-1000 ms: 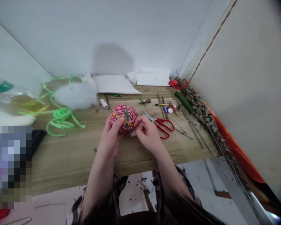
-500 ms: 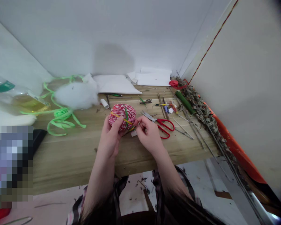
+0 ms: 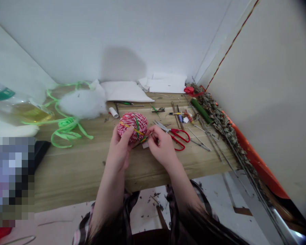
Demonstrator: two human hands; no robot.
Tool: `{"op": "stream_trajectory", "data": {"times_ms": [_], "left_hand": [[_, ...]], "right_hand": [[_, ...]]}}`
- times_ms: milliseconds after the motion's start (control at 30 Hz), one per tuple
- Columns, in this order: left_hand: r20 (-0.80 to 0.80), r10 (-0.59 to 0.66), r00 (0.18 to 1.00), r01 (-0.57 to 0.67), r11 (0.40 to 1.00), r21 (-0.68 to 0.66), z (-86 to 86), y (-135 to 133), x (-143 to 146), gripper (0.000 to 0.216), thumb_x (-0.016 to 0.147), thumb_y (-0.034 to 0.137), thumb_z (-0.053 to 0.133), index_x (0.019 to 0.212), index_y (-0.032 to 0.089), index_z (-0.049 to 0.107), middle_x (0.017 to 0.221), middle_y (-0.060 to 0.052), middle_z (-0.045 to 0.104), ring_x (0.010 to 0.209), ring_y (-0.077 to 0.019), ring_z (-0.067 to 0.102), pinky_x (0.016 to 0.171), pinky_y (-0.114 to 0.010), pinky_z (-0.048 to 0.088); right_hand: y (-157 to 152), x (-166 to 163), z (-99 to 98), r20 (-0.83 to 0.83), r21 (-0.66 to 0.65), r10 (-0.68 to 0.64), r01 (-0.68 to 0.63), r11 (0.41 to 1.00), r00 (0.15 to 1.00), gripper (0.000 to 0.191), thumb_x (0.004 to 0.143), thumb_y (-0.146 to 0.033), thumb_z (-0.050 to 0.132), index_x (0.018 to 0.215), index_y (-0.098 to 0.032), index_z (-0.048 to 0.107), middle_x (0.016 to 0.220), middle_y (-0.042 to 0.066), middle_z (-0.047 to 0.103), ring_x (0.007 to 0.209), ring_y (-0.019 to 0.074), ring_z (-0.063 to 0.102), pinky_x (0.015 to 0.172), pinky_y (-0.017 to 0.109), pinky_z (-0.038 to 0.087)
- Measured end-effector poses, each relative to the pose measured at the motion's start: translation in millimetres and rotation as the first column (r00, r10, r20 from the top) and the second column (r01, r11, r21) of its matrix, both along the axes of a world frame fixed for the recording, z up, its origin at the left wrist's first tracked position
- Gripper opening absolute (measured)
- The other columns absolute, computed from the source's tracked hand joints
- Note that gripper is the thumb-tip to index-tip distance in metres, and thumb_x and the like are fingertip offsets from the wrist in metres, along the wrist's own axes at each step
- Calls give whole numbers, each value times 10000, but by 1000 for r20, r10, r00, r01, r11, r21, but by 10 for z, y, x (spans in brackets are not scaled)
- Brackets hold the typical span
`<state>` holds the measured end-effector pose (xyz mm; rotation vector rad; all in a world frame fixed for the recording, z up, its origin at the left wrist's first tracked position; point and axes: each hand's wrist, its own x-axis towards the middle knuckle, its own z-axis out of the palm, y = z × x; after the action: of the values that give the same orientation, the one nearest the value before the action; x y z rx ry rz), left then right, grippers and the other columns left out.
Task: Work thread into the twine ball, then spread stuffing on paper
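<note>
A ball of red-and-white yarn (image 3: pixel 132 121) rests in my left hand (image 3: pixel 120 148), the thumb pressed on its near side. A green strip and a yellow strip cross over the ball. My right hand (image 3: pixel 162 145) is at the ball's lower right, thumb and forefinger pinched together close to the yellow and green ends. What lies between those fingertips is too small to make out. Part of a small white tag (image 3: pixel 145 145) shows between the hands. Just beyond my right hand, red-handled scissors (image 3: pixel 180 137) lie with the blades spread a little.
On the wooden table (image 3: pixel 73 170), white stuffing (image 3: pixel 83 103) and green ribbon (image 3: pixel 67 126) sit left, near a bottle (image 3: pixel 28 110). White sheets (image 3: pixel 167 83) are at the back. Dried stems (image 3: pixel 228 131) and a green tube (image 3: pixel 201 110) line the right. A pixelated object (image 3: pixel 11 177) is front left.
Almost nothing differs. The yarn ball and both hands have shifted very slightly, and the grip of each hand looks the same.
</note>
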<state>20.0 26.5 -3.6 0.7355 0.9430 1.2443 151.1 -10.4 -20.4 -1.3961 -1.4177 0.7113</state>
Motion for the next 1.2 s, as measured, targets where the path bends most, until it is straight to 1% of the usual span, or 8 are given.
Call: {"op": "stream_trajectory", "data": {"times_ms": [267, 400, 533, 667, 800, 933, 1033, 1200], "left_hand": [[20, -7, 1000, 8, 1000, -14, 2, 8, -17, 431, 717, 395, 792, 1090, 241, 640, 1167, -55, 716, 1156, -273, 656, 917, -402, 588], [45, 5, 999, -3, 999, -44, 7, 26, -44, 411, 743, 405, 773, 1101, 252, 642, 1188, -45, 714, 1166, -259, 651, 901, -376, 594], [84, -20, 996, 26, 997, -68, 20, 32, -52, 370, 809, 425, 705, 1118, 229, 653, 1199, -63, 715, 1141, -244, 663, 857, -332, 605], [90, -59, 994, 66, 994, -82, 34, 35, -57, 388, 854, 480, 638, 1134, 212, 668, 1173, -86, 727, 1109, -262, 681, 831, -356, 617], [81, -97, 992, 104, 990, -94, 38, 40, -63, 397, 862, 491, 619, 1134, 208, 684, 1130, -88, 743, 1059, -254, 699, 788, -336, 625], [108, -106, 988, 118, 987, -108, 45, 37, -62, 362, 895, 460, 575, 1106, 194, 698, 1041, -86, 764, 938, -219, 725, 722, -290, 624], [130, -117, 985, 133, 984, -119, 54, 32, -62, 355, 914, 436, 549, 1121, 184, 691, 1014, -86, 769, 883, -202, 731, 719, -285, 623], [168, -153, 974, 176, 976, -130, 75, 30, -68, 370, 939, 420, 504, 1171, 180, 665, 1028, -85, 768, 871, -191, 736, 737, -284, 622]], "right_hand": [[9, 8, 6, 96, 5, -35, 35, 999, 995, 133, 770, -123, 521, 841, -230, 558, 554, -76, 435, 507, 130, 407, 546, 259, 290], [6, 28, -13, -21, -2, -29, 29, 1000, 999, 109, 777, -135, 510, 819, -227, 551, 563, -74, 442, 513, 121, 412, 532, 249, 288], [-2, 12, -14, -155, 9, 6, -5, 1000, 988, 84, 792, -159, 543, 844, -226, 537, 521, -103, 351, 469, 100, 344, 502, 238, 255], [-2, -12, 7, -238, 44, 26, -16, 999, 971, 58, 861, -251, 578, 891, -222, 538, 522, -113, 311, 459, 90, 308, 491, 235, 244], [-1, -16, 23, -216, 49, 30, -20, 999, 976, 120, 878, -319, 614, 901, -219, 552, 524, -114, 310, 469, 89, 322, 510, 233, 276], [3, -13, 22, -190, 68, 30, -18, 997, 981, 130, 879, -323, 634, 882, -217, 559, 530, -114, 307, 478, 87, 332, 535, 230, 303], [5, -13, 16, -172, 93, 17, -1, 996, 985, 123, 873, -307, 645, 866, -215, 565, 536, -113, 309, 482, 85, 334, 540, 228, 305], [-6, -22, 7, -114, 151, -18, 35, 988, 993, 126, 875, -301, 656, 900, -209, 574, 546, -111, 325, 488, 86, 346, 536, 224, 307]]}}
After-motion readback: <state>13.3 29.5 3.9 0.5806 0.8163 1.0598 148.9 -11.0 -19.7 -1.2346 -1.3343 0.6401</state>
